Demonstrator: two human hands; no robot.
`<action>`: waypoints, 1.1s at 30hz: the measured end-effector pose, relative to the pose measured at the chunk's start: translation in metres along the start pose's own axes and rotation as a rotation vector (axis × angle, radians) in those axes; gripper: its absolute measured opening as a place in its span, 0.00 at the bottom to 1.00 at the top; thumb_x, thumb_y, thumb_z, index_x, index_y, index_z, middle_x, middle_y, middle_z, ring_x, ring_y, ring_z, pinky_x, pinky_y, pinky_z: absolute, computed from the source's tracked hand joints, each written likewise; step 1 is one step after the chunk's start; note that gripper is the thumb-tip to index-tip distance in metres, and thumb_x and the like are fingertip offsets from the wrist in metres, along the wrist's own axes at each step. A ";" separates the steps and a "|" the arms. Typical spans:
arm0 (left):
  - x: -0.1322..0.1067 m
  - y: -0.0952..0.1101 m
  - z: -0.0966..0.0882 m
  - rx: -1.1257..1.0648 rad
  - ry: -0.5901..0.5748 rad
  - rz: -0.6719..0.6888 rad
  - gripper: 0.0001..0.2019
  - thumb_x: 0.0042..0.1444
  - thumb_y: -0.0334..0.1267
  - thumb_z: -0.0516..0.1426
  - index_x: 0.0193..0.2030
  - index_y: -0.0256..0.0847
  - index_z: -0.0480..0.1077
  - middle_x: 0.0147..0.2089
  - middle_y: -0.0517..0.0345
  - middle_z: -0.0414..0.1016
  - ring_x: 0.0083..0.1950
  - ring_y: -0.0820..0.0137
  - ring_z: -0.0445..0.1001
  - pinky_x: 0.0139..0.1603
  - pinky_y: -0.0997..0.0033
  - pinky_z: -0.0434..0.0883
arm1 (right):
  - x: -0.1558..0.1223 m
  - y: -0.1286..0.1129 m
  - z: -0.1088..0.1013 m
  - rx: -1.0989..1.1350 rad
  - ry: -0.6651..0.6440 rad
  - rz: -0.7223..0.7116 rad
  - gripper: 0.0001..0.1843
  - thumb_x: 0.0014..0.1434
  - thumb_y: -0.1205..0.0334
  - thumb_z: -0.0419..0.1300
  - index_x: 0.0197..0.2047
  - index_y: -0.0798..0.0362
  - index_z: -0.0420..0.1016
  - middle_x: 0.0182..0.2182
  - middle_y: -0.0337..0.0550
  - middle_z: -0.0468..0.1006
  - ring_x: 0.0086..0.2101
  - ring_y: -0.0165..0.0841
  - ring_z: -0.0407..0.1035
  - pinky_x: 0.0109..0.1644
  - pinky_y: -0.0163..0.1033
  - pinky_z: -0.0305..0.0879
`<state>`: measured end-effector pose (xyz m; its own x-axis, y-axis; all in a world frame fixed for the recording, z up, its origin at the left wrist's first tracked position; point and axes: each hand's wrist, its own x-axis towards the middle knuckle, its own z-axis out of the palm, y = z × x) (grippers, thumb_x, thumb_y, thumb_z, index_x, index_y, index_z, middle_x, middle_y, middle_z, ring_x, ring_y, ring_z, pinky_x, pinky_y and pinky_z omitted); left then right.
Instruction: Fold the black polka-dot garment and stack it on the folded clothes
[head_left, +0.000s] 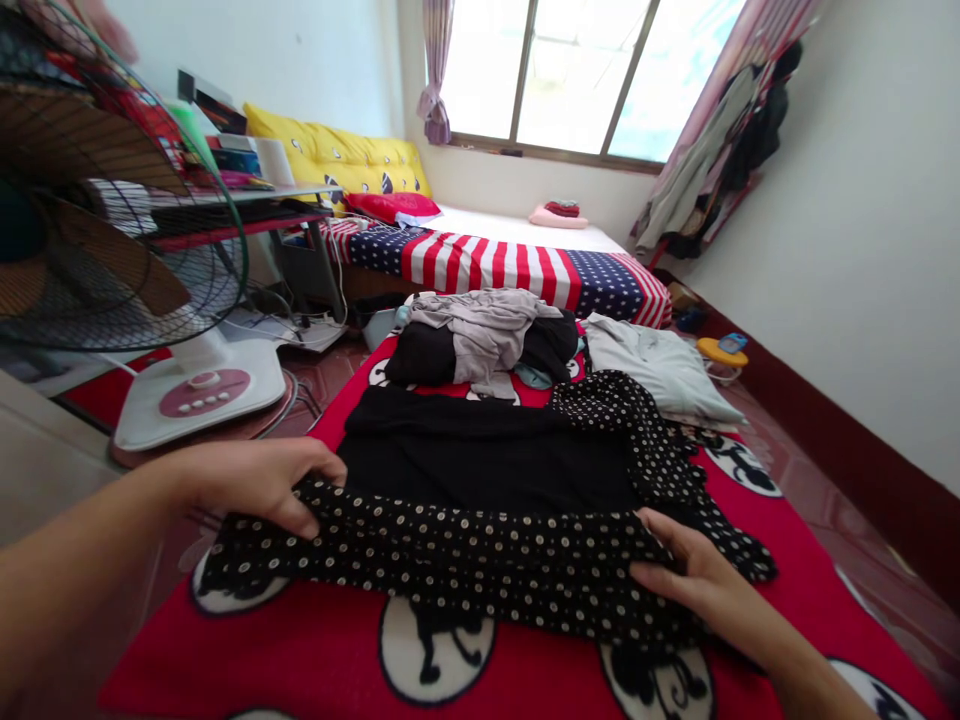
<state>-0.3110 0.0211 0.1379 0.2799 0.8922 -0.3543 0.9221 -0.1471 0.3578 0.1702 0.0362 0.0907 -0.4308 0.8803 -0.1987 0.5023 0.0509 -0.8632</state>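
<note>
A black garment with small pale ring dots (pixel 480 550) lies spread across the red blanket (pixel 330 650), its near part gathered into a long band. My left hand (pixel 259 490) pinches the band's left end between thumb and fingers. At the right end, my right hand (pixel 686 575) grips the same fabric. Behind the band is a plain black stretch of cloth (pixel 480 460); whether it belongs to the same garment I cannot tell. More dotted fabric (pixel 645 430) with a frilly edge trails at the right.
Beyond the garment sit a heap of grey and black clothes (pixel 487 335) and a pale grey garment (pixel 652 365). A standing fan (pixel 202 390) is at the left, near a cluttered desk (pixel 255 215). Under the window is a bed with a stars-and-stripes cover (pixel 510 265). Clothes (pixel 705 150) hang at the right.
</note>
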 end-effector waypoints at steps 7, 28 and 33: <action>0.040 -0.039 0.020 -0.390 -0.042 -0.056 0.19 0.39 0.46 0.62 0.39 0.41 0.75 0.37 0.61 0.78 0.44 0.61 0.75 0.44 0.70 0.70 | 0.025 0.033 0.007 -0.158 0.199 0.046 0.18 0.53 0.44 0.59 0.32 0.52 0.73 0.32 0.42 0.77 0.37 0.40 0.71 0.41 0.39 0.68; 0.036 0.032 0.095 0.099 0.463 0.289 0.26 0.64 0.50 0.49 0.68 0.51 0.56 0.70 0.54 0.57 0.70 0.58 0.56 0.69 0.51 0.54 | 0.045 0.015 0.066 -0.830 0.132 -0.491 0.24 0.65 0.53 0.51 0.64 0.42 0.63 0.64 0.43 0.63 0.62 0.41 0.58 0.65 0.56 0.53; 0.046 0.018 0.117 0.167 0.370 0.268 0.30 0.65 0.53 0.48 0.71 0.53 0.46 0.74 0.54 0.47 0.73 0.55 0.46 0.70 0.43 0.46 | 0.048 0.030 0.071 -0.905 0.101 -0.461 0.29 0.67 0.52 0.47 0.70 0.39 0.48 0.69 0.37 0.49 0.67 0.39 0.46 0.68 0.55 0.47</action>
<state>-0.2507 0.0093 0.0269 0.4273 0.9011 0.0735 0.8694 -0.4318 0.2401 0.1110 0.0465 0.0221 -0.6815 0.7182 0.1405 0.6996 0.6957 -0.1631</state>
